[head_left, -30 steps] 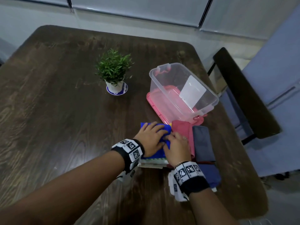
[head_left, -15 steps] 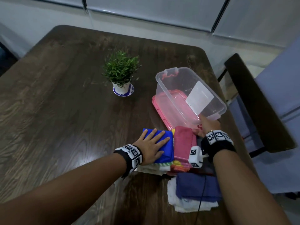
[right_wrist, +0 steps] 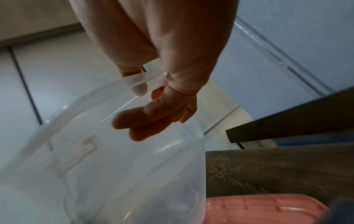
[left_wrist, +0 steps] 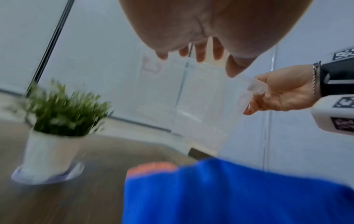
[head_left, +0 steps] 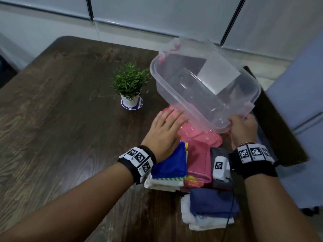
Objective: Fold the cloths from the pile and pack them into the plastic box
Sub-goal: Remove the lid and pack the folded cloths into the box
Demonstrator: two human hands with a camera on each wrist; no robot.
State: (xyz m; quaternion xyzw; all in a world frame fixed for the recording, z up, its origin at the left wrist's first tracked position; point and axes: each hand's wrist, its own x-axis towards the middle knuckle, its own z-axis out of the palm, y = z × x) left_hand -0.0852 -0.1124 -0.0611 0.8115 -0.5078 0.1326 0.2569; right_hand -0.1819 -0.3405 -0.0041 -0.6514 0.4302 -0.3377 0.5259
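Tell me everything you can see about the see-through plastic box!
The plastic box is clear, rectangular with rounded corners, a thick rim and a white label on one wall. It looks empty. It is lifted off the table and tilted, above the pink lid. The right hand grips its near rim, thumb outside, fingers inside. The left hand reaches toward it with straight fingers.

Both forearms reached forward, each wrist wearing a black band with printed markers. The left hand [head_left: 163,132] was flat, palm down, fingers [head_left: 176,116] straight and spread. The right hand [head_left: 243,131] was raised, fingers [right_wrist: 138,121] and thumb curled in a grip.
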